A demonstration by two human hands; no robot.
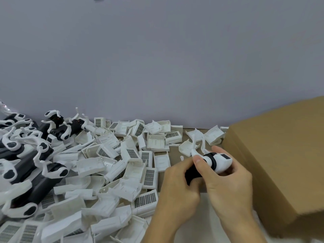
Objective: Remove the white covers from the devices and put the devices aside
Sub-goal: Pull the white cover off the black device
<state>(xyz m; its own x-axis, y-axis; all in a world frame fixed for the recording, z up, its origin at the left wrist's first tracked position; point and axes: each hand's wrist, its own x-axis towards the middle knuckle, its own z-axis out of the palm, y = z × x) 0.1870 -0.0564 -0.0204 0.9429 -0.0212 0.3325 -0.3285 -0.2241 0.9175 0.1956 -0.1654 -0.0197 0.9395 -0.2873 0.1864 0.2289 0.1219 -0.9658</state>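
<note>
Lower right: left hand (177, 188) is gripping the device (208, 163) by its black body, bracing it while right hand (228, 179) is grasping its white cover (222, 159), likely pulling it off.

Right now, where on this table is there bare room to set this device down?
Bare brown tabletop shows between the white covers pile and the cardboard box, just beyond the left hand and right hand gripping the device. Far left is crowded with stripped devices.
</note>
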